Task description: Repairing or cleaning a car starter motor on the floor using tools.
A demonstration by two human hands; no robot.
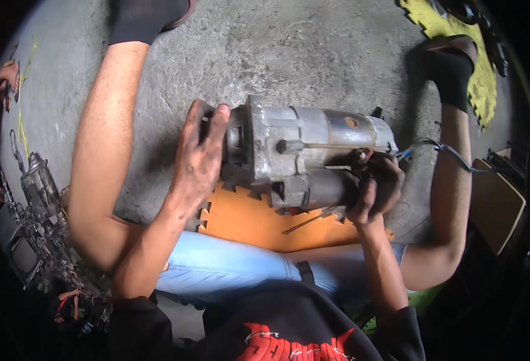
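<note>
A grey metal starter motor [283,141] is held up sideways between my two hands, above the floor and an orange foam mat. My left hand [199,153] grips its left end, the fingers and thumb against the open nose housing. At the opposite end my right hand [379,189] is closed round the back of the smaller lower cylinder [328,188], close to its terminal. Dark grime covers the fingers of both hands. A dark cable [457,157] with a blue part runs from near my right fingers to the right; whether it joins the motor is hidden.
Beneath the motor lies the orange foam mat [247,222], with a thin rod [307,221] over it. A heap of metal parts [42,222] spreads along the left. A wooden board [496,207] and a yellow mat [484,84] are at the right. My legs frame the concrete floor [247,48].
</note>
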